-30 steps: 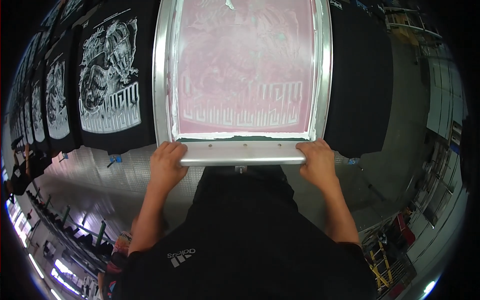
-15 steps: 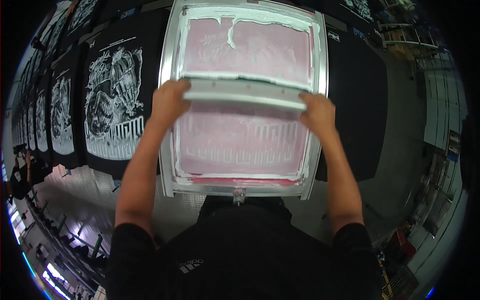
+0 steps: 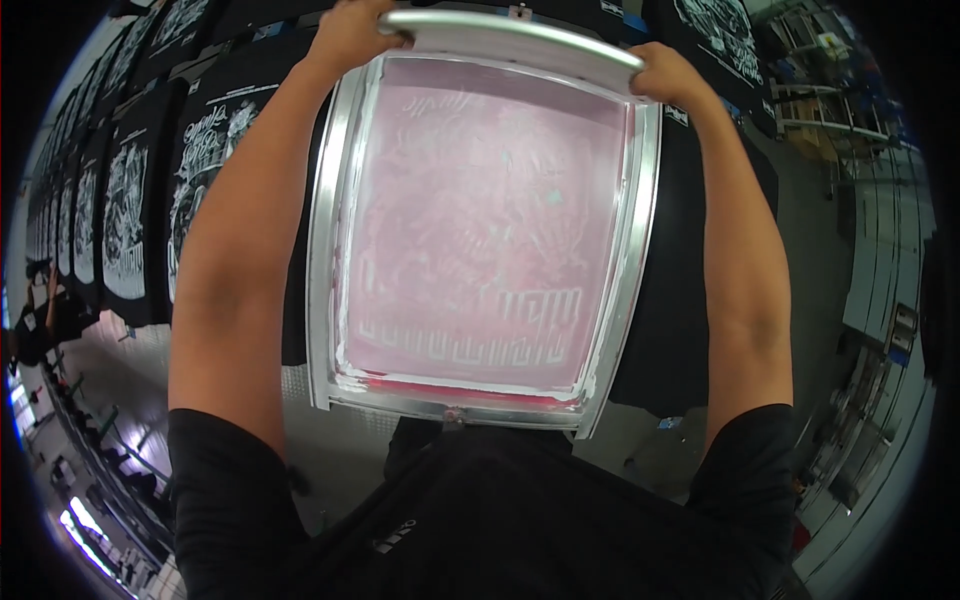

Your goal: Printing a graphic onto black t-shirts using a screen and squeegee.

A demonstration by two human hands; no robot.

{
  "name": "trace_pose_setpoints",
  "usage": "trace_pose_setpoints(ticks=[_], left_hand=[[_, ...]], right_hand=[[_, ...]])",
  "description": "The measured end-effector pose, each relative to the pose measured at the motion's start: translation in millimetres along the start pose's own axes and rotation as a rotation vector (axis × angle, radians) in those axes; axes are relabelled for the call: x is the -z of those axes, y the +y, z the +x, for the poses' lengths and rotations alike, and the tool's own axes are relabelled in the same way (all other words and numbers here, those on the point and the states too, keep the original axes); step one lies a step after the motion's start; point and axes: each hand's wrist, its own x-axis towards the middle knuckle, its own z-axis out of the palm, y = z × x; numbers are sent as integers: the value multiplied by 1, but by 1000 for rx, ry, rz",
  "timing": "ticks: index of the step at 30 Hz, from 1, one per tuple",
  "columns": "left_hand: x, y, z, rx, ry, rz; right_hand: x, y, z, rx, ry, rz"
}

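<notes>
A long metal squeegee lies across the far end of a screen-printing frame. My left hand grips its left end and my right hand its right end, both arms stretched far forward. Pink mesh fills the frame, with pale lettering and a faint picture showing in it. White ink lines the mesh edges, thick at the near corners. The squeegee hides the frame's far edge and the blade's lower side.
Black shirts with white prints lie in a row on the left. Another black shirt shows right of the frame. A person stands at the far left. Metal racks and a pale wall are on the right.
Both hands have pushed the squeegee from mid-screen to the far end. The thick white ink on the far part of the mesh no longer shows there.
</notes>
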Motion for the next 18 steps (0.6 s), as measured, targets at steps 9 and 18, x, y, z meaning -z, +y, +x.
trace_pose_setpoints(ticks=[9, 18], left_hand=[[71, 143, -338, 249, -1358, -771], [8, 225, -538, 955, -1149, -1501]], right_hand=[[10, 24, 35, -16, -170, 120], [-26, -37, 60, 251, -8, 29]])
